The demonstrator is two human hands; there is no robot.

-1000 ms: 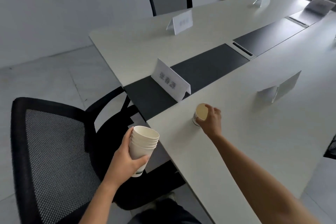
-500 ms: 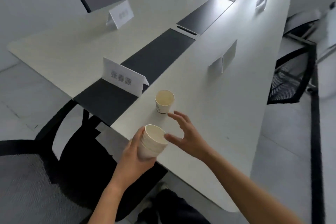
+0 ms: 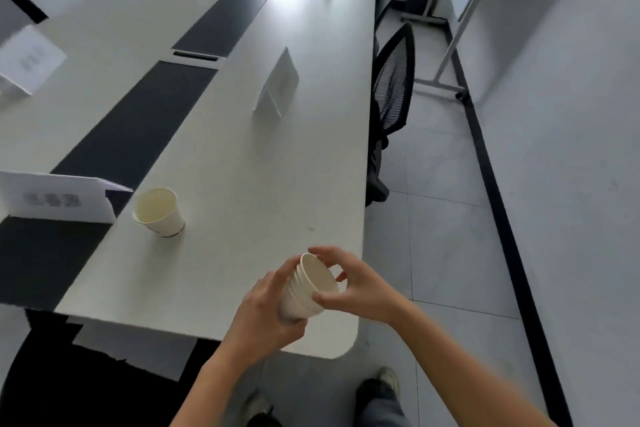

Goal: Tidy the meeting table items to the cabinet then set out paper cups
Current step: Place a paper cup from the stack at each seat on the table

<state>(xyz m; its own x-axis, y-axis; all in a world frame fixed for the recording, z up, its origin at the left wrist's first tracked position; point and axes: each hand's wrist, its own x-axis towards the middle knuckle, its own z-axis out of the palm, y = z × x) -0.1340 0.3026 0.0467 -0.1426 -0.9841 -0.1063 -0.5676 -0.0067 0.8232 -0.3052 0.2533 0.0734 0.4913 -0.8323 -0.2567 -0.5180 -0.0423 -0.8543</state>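
Peeling the top cup (image 3: 319,277) off the stack (image 3: 295,303) looks like the step in hand. Left hand (image 3: 263,321) wraps the stack's lower half, fingers curled round it, and holds it tilted in the air over the table's (image 3: 242,166) near corner. Right hand (image 3: 362,288) pinches the top cup's rim, thumb on the near side, fingers (image 3: 322,251) arched over the far side. One cup (image 3: 160,213) stands upright on the table just beside a name card (image 3: 59,199). The far card (image 3: 278,88) has no cup by it, so that's probably the next seat. To do it well: light pinch on the rim only, so the paper doesn't crush. Twist slightly while pulling along the stack axis to break the nesting. Brace the second rim with the left so only one comes off. Confirm a single cup, then set it upright near the card, away from the edge.
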